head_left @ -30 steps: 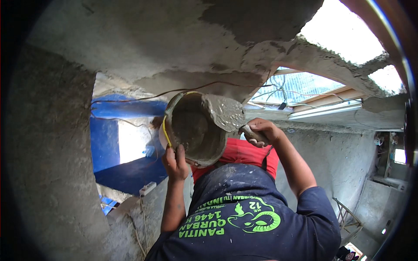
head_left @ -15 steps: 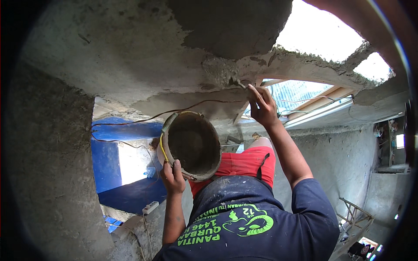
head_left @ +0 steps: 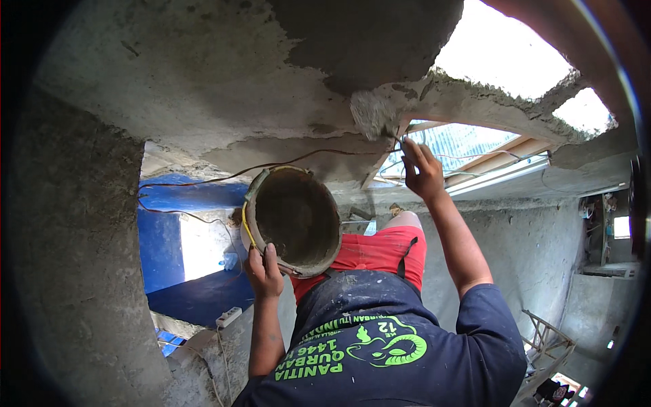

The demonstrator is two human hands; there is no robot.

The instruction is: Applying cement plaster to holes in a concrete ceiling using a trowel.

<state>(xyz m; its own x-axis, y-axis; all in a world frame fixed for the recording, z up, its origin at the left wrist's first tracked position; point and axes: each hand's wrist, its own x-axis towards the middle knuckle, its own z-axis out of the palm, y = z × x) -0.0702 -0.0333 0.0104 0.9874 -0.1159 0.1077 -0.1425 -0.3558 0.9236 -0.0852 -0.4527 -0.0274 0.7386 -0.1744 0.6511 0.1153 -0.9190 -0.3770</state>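
Observation:
My left hand (head_left: 263, 270) is closed on the near rim of a round bucket (head_left: 328, 261), by its yellow handle. The bucket tilts its mouth upward. Its inside is coated with grey mortar (head_left: 293, 220), and how deep the mortar goes is hard to make out. In my raised right hand (head_left: 425, 169) is the handle of a trowel (head_left: 374, 117), gripped between fingers and thumb. The trowel's pale grey blade lies at the wall's surface, just below a dark, wet-looking patch of plaster (head_left: 369, 44).
A loose brown cable (head_left: 319, 154) runs across the wall above the bucket. Right of the trowel is a wood-framed opening (head_left: 468, 149). A white power strip (head_left: 229, 317) sits at lower left, beside blue surfaces (head_left: 203, 298). Metal scaffolding (head_left: 546, 339) stands at lower right.
My right hand has moved the trowel to the right, and its blade now shows more broadly. My left hand and the bucket have shifted slightly left and up in view.

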